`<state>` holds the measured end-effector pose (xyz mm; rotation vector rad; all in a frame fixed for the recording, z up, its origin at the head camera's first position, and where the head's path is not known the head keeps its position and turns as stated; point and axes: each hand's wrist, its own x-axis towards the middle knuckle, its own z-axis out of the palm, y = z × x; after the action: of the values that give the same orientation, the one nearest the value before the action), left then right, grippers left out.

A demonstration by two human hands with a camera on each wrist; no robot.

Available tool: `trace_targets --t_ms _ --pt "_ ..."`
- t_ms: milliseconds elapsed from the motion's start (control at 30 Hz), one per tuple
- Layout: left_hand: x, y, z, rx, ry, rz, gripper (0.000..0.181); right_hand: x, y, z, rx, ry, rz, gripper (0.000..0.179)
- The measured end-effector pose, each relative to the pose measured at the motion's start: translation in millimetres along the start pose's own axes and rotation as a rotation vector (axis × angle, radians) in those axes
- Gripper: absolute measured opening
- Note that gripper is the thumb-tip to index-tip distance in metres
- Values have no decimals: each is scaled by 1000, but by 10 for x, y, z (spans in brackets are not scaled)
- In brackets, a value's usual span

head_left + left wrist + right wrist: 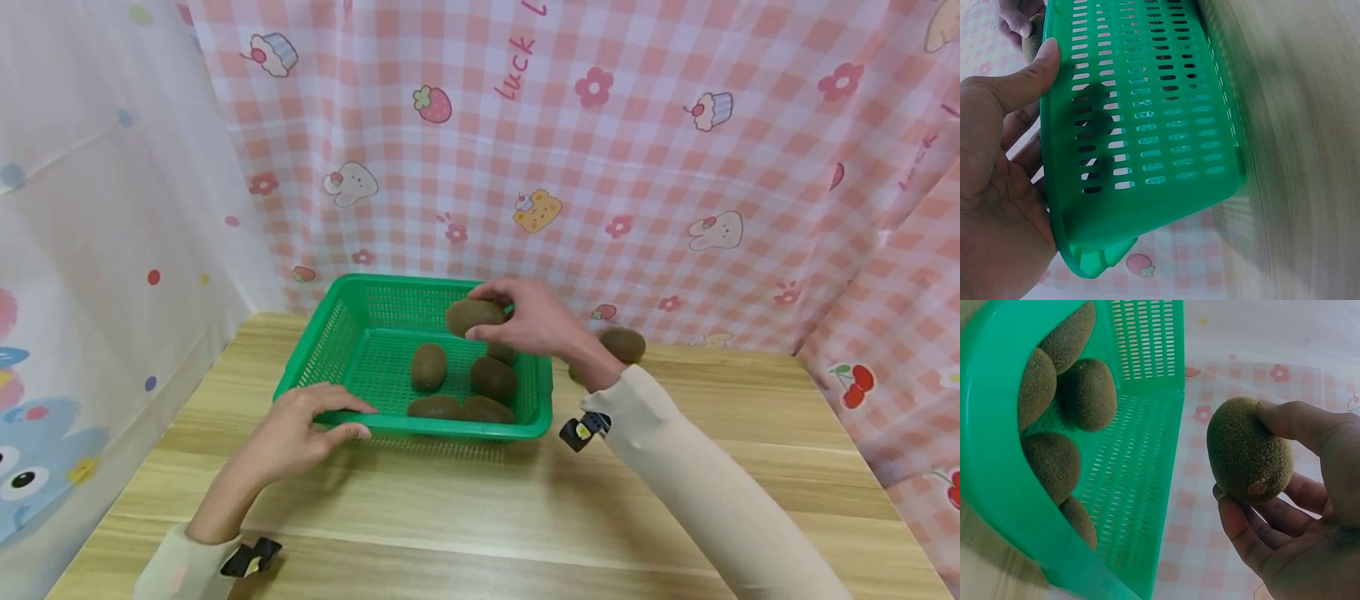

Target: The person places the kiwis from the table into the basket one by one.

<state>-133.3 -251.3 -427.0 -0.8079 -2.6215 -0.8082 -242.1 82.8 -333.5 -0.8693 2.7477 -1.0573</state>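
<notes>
Over the right part of a green plastic basket [457,427], my right hand [534,321] grips a brown kiwi [1249,450] between thumb and fingers. The held kiwi is above the basket floor. At the near left corner, my left hand [309,433] holds the basket's rim. Its thumb [1034,78] lies on the near side of the rim, and the other fingers reach behind it. Several kiwis lie inside the basket: one kiwi [429,367] near the middle, another kiwi [493,380] toward the right, others along the near wall.
A kiwi [622,344] lies on the wooden table [450,525] to the right of the basket, partly behind my right wrist. Behind the table hangs a pink checked curtain [637,167], with a white patterned curtain [172,192] along the left.
</notes>
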Motion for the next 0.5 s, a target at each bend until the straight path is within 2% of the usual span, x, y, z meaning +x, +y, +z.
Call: trace_targets --t_ms 500 --pt "-3 -16 10 7 6 8 27 -26 74 -18 79 -29 29 39"
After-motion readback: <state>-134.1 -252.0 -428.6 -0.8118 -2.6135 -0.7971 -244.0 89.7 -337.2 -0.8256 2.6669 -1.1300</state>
